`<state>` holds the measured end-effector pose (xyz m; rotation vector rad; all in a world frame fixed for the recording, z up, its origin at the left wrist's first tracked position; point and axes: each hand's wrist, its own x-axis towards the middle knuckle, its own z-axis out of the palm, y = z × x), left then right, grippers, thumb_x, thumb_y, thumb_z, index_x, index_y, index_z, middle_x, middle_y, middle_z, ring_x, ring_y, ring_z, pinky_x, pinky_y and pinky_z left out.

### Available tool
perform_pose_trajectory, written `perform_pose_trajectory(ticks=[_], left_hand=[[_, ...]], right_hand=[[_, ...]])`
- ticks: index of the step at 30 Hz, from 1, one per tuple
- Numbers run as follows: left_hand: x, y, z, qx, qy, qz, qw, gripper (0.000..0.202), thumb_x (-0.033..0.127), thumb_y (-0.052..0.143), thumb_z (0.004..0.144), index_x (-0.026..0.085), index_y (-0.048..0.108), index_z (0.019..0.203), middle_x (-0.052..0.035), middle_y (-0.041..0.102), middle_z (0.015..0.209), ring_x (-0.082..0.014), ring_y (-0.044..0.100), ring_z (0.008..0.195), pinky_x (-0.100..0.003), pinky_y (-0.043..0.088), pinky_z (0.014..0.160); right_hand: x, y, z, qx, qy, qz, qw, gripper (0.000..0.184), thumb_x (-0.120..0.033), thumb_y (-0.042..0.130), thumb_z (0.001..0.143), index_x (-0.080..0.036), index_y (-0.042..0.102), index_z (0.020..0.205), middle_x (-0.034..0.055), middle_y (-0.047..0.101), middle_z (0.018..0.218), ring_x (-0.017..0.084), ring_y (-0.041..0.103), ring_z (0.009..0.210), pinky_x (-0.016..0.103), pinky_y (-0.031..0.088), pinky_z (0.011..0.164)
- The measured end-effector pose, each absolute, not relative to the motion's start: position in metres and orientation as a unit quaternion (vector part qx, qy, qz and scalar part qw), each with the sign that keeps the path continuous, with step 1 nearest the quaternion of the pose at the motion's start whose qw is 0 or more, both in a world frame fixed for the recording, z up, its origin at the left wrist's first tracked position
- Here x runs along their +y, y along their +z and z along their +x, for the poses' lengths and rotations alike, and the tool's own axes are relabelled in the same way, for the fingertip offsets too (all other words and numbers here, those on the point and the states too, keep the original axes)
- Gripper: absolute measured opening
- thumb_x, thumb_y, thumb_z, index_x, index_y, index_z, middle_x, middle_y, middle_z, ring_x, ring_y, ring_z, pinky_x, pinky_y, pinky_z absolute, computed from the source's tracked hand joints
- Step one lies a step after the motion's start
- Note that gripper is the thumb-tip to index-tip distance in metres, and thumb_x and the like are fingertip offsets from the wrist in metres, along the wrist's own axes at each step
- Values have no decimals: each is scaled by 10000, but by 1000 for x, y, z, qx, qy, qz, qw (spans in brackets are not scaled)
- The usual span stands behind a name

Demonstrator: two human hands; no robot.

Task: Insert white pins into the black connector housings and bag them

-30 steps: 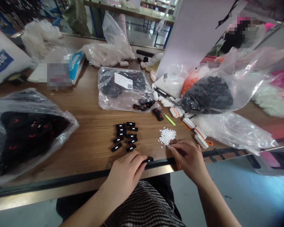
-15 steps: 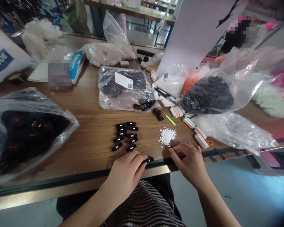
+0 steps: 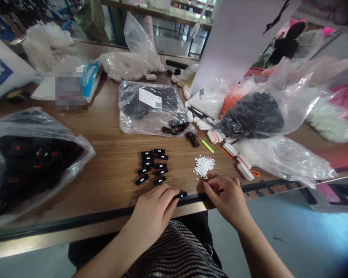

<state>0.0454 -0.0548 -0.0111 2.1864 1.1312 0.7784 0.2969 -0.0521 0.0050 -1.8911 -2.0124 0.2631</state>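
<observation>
At the table's front edge, my left hand (image 3: 154,205) is closed on a small black plastic block (image 3: 182,194), whose right end sticks out past the fingertips. My right hand (image 3: 227,197) is closed in a pinch just below a pile of tiny white plastic pieces (image 3: 204,166); whatever is between its fingertips is too small to make out. Left of the pile lie two uneven columns of similar black blocks (image 3: 146,163), each showing paired white dots on top. A gap of bare wood separates my two hands.
Behind the pile lies a green-handled tool (image 3: 207,146) with a thin metal shaft. White parts with orange trim (image 3: 245,171) lie at the right. Clear bags of black parts stand at left (image 3: 84,144), centre (image 3: 130,125) and right (image 3: 298,116). A white panel (image 3: 220,46) rises behind.
My right hand has shifted slightly left, and the white speck at its fingertips no longer shows clearly. My left hand stays on the black block. The whole view has shifted a little.
</observation>
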Motion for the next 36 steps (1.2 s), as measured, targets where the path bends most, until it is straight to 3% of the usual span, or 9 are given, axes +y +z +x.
perform_pose_trajectory(ticks=[3,7,12,17,22,26,36], left_hand=[[-55,-11,46,418,294,815,273,161,177,531,995,200,622,1126,-53,679,1027,-208,684,891,-406,598,810],[-56,-13,45,416,298,815,273,148,177,538,992,201,616,1116,-51,680,1023,-214,683,898,-413,599,809],[-56,-11,44,418,294,815,274,147,176,525,998,201,614,1113,-54,681,1023,-211,682,880,-412,597,798],[-55,-8,46,419,294,814,275,144,177,531,995,193,620,1107,-55,680,1012,-208,678,859,-400,597,776],[-55,-9,46,417,287,818,273,153,177,532,994,187,621,1117,-58,673,1016,-215,671,877,-415,592,790],[-56,-10,46,419,282,816,281,146,174,524,995,185,619,1105,-57,666,1011,-218,665,879,-417,587,794],[-56,-11,45,423,264,818,287,151,164,537,988,190,618,1112,-41,656,1034,-213,655,924,-411,578,844]], right_hand=[[-49,7,306,-691,155,-676,202,300,-388,600,895,-221,653,651,2,669,643,171,607,619,362,410,706],[-47,7,317,-691,229,-646,229,255,-403,601,910,-246,748,773,35,732,780,211,665,761,381,478,742],[-53,2,315,-726,173,-632,209,156,-376,653,902,-296,785,875,19,734,853,221,668,853,434,421,820],[-58,3,306,-741,116,-632,196,160,-332,645,902,-261,741,797,15,708,813,221,638,813,420,379,789],[-58,15,281,-721,246,-593,262,187,-339,611,931,-236,687,795,21,681,767,200,614,767,370,436,743],[-57,18,256,-738,315,-533,269,170,-316,582,959,-237,671,838,11,680,820,184,609,820,368,442,813],[-54,24,245,-801,249,-501,213,129,-193,548,969,-211,609,857,6,650,852,178,570,844,357,360,815]])
